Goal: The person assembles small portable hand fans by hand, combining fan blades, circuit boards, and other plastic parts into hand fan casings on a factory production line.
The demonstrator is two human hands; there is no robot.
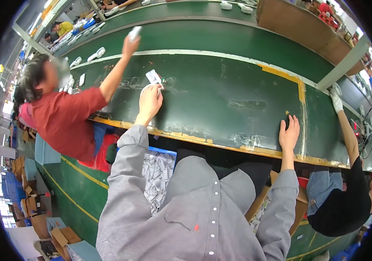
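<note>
My left hand is on the dark green worktop, left of the middle, its fingers closed round a white plastic device. The device's pale, flat end sticks out beyond my fingertips, with small dark and reddish bits beside it. My fingers hide the rest of it, so its exact kind does not show. Toward the right, my right hand lies at the worktop's near edge, fingers stretched and slightly apart, holding nothing. Under the bench by my left arm, a blue bin holds many small white plastic parts.
A worker in red at left lifts a white device over the green conveyor. Another worker in black sits at right, a gloved hand at the belt's edge. A cardboard box stands by my right arm.
</note>
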